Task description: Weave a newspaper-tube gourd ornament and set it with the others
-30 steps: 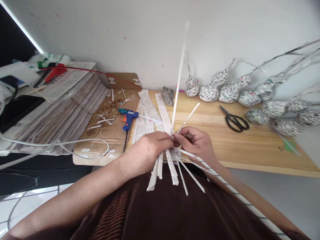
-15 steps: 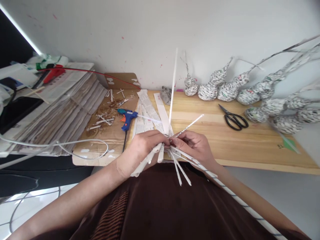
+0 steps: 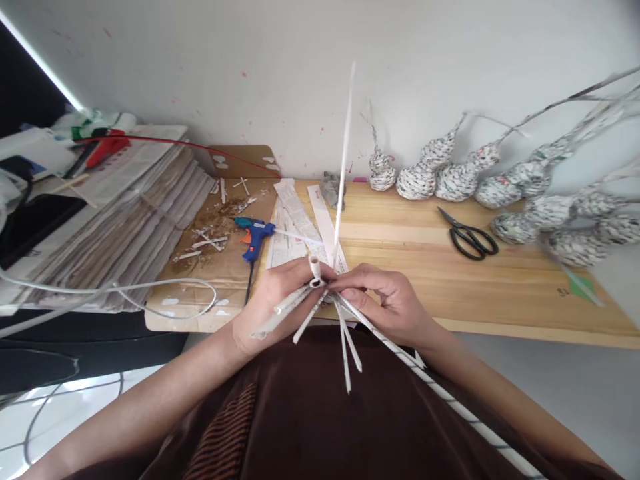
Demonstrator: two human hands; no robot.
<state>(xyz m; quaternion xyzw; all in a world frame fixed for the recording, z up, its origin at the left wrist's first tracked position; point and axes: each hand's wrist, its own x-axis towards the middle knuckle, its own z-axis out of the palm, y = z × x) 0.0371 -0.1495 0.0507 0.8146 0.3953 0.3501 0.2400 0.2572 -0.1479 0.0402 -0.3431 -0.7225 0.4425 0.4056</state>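
Paper tubes [image 3: 343,337] are pinched where they cross, just below centre of the frame, by the left hand [image 3: 285,293] and right hand [image 3: 387,297], fingertips together. Crossing's best held snug but light, tbh, since hollow ends probably get crushed easily.

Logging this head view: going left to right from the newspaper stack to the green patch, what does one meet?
Newspaper stack, left hand, right hand, black scissors, green patch.

Between my fingers [image 3: 280,277], the thick paper tubes [image 3: 293,301] now splay farther left of the tall white stick [image 3: 343,160], one end tipping upward.
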